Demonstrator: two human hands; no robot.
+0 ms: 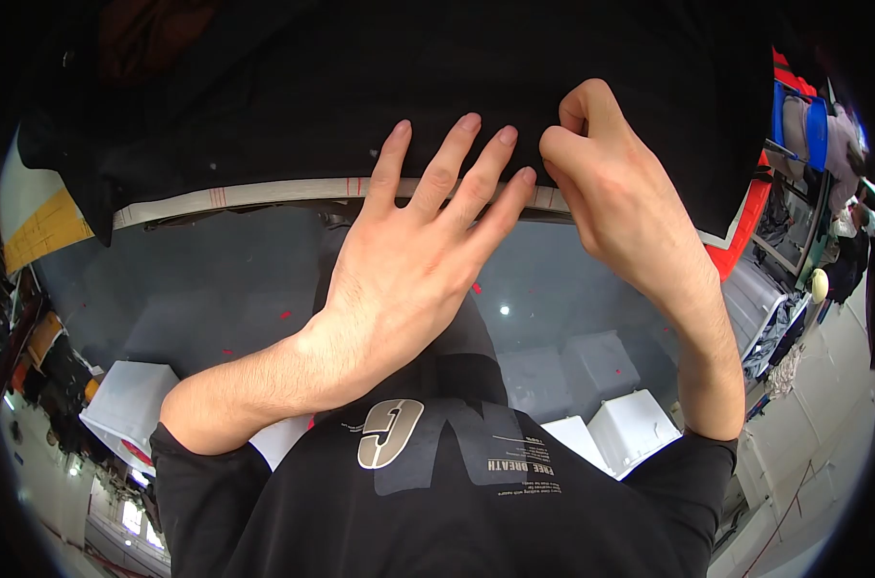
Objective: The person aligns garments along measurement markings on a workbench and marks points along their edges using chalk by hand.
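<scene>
Black fabric (264,106) covers the work surface in front of me, and its near edge lies along a pale strip with red marks (264,193). My left hand (428,231) rests palm down across that edge, fingers spread, fingertips on the fabric. To its right, my right hand (611,173) is closed over the fabric with the fingers curled in. Whatever its fingertips pinch, if anything, is too hidden to make out.
White bins (635,433) stand on the grey floor (225,279) below, one more bin (134,395) at left. Yellowish card (47,231) lies at the left corner, a red strip (745,231) at the right. A person (842,144) is at the far right.
</scene>
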